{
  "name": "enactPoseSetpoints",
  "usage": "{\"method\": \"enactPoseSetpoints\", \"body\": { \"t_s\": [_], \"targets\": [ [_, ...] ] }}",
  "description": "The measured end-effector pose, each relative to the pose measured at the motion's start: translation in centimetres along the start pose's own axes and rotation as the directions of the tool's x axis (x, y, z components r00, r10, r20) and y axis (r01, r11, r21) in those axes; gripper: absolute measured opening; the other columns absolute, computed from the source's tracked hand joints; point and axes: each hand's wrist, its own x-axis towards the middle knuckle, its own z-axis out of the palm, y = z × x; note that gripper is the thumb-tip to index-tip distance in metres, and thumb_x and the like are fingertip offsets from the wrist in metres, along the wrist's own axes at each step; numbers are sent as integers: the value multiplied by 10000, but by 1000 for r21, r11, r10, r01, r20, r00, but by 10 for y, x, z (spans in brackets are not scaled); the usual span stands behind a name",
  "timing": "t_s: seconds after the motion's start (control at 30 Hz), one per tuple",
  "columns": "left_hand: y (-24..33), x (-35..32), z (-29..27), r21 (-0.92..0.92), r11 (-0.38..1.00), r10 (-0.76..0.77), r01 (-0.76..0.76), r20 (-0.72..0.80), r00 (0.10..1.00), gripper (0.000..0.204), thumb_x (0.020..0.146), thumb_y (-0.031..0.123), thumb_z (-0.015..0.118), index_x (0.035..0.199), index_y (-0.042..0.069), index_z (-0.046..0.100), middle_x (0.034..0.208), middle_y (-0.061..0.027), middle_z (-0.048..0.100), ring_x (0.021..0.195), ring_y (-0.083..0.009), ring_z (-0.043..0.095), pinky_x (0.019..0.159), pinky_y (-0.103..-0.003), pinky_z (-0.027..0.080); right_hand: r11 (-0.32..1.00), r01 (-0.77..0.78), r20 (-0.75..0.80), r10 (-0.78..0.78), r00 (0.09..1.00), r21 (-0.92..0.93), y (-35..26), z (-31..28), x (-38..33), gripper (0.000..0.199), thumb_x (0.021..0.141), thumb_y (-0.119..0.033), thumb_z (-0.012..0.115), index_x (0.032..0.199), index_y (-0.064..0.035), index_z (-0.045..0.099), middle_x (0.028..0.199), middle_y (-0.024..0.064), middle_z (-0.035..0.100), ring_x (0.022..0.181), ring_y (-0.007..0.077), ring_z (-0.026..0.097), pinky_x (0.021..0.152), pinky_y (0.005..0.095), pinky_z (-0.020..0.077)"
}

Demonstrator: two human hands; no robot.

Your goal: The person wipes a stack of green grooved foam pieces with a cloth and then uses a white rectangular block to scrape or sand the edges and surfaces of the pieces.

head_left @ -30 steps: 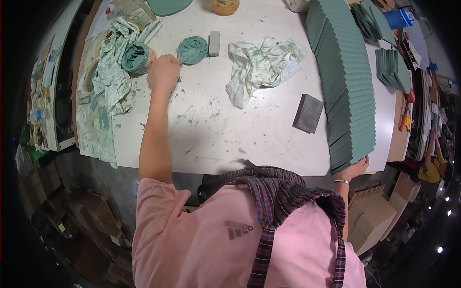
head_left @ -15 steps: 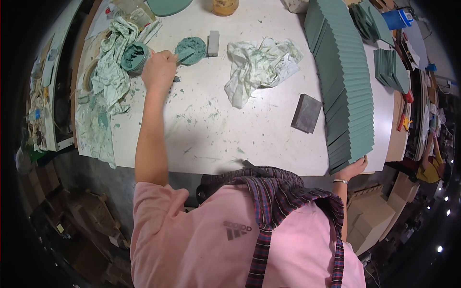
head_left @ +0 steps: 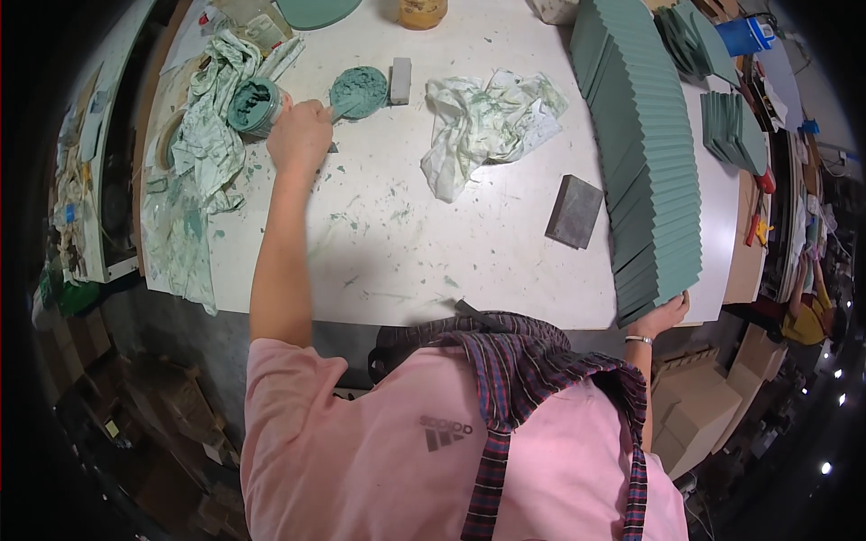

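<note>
My left hand (head_left: 301, 133) is closed around a small spatula (head_left: 341, 111), whose paste-coated blade reaches into the green paste (head_left: 363, 90) on a round disc. Just left of that hand stands an open jar (head_left: 254, 105) with green paste inside and smeared around its rim. My right hand (head_left: 663, 317), with a bracelet at the wrist, grips the near end of a long row of green panels (head_left: 654, 194). These thin panels lean on one another, their edges stepped like teeth. Some of my right fingers are hidden beneath or behind the row.
A grey block (head_left: 575, 212) and a crumpled, stained cloth (head_left: 492, 126) lie mid-table. Beside the paste disc stands a small pale block (head_left: 400, 81). Another stained cloth (head_left: 212, 135) lies left, a yellowish jar (head_left: 422, 13) at the back. More green pieces (head_left: 732, 132) stand right.
My left hand has shifted very slightly, and the spatula blade has drawn back toward the near left edge of the paste. My right hand stays in place.
</note>
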Motion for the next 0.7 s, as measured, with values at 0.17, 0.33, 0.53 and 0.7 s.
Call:
{"method": "enactPoseSetpoints", "body": {
  "t_s": [0.17,0.33,0.53,0.7],
  "targets": [
    [6,0,-5,-64,998,2,-4,-39,999,290,912,354,555,848,114,704,870,-137,697,890,-362,652,763,-469,495,999,-8,-9,8,1000,-32,3,0,1,475,947,-264,428,1265,80,508,1275,211,469,1151,321,482,1005,400,382],
    [5,2,-6,-55,998,-12,13,16,1000,283,906,346,559,847,110,703,844,-144,694,899,-364,651,771,-464,493,1000,-22,9,22,1000,-5,5,-1,2,471,950,-274,425,1278,53,508,1287,214,459,1168,331,462,1013,406,371],
    [-3,2,6,8,1000,13,-13,-21,1000,290,904,352,556,854,108,704,862,-146,697,887,-369,652,764,-464,494,1000,-22,9,23,1000,-18,2,-1,0,468,949,-273,425,1276,51,507,1276,209,457,1158,324,468,1006,405,380],
    [-1,-2,-12,13,1000,13,-14,29,1000,285,904,348,555,873,106,701,887,-152,697,883,-373,652,763,-469,497,999,-47,5,47,999,11,-1,1,-1,470,950,-273,422,1273,58,505,1275,211,454,1161,322,467,1008,408,376]
  ]
}}
